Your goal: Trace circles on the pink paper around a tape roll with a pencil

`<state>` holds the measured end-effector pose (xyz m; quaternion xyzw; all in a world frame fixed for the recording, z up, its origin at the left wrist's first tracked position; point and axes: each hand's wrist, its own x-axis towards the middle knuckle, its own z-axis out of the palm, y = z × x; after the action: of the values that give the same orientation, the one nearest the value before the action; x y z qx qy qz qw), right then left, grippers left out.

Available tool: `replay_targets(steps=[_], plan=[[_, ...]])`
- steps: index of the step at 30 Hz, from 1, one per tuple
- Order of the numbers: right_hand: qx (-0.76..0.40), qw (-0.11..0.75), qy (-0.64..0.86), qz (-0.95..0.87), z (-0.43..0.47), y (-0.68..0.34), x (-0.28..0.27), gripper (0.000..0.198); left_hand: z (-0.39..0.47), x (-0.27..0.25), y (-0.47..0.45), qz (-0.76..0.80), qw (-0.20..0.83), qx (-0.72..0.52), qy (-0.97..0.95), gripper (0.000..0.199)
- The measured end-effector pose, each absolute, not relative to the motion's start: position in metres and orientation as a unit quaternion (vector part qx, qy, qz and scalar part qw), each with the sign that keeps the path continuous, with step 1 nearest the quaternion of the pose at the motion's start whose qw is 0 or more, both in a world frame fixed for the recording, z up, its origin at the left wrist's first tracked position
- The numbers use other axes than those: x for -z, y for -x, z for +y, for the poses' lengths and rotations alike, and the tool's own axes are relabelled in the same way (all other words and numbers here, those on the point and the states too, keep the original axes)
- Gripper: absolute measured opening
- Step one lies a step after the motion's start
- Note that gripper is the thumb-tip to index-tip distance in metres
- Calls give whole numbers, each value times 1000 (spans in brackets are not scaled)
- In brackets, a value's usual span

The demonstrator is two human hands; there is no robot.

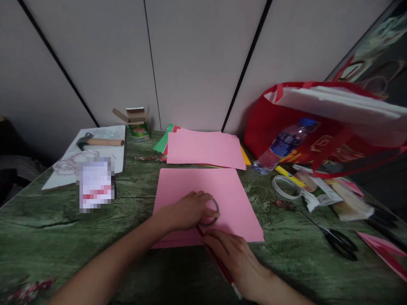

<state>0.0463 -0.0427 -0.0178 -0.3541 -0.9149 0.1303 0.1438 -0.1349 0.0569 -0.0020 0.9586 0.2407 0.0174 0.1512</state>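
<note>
A stack of pink paper sheets (203,182) lies in front of me on the table. My left hand (192,207) rests on it, fingers curled over a thin grey ring (218,209) that lies flat on the top sheet; pink paper shows through its middle. Just below and to the right, my right hand (227,252) grips a slim red pencil (222,269). The pencil's tip end points up toward the lower left edge of the ring, partly hidden by my hands.
Behind are more pink sheets (203,148). To the right stand a water bottle (282,146) and a red bag (254,127), near a white tape roll (299,195) and black-handled scissors (340,243). At left are a hammer (104,142), a white board (120,163) and a small green box (139,131).
</note>
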Motion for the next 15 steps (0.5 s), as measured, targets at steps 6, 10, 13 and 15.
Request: replay_targets(steps=[6,10,13,15], plan=[[-100,96,357,-924,-40,-36,15,41,58,4,135,245,168,-13,-955,24],[-90,110,346,-927,-46,-39,7,39,59,2,135,244,164,-3,-956,28],[-117,125,347,-922,-49,-47,-3,36,58,0,135,244,157,0,-957,31],[-157,160,362,-905,-47,-53,-9,29,57,-1,134,257,151,-17,-954,29]])
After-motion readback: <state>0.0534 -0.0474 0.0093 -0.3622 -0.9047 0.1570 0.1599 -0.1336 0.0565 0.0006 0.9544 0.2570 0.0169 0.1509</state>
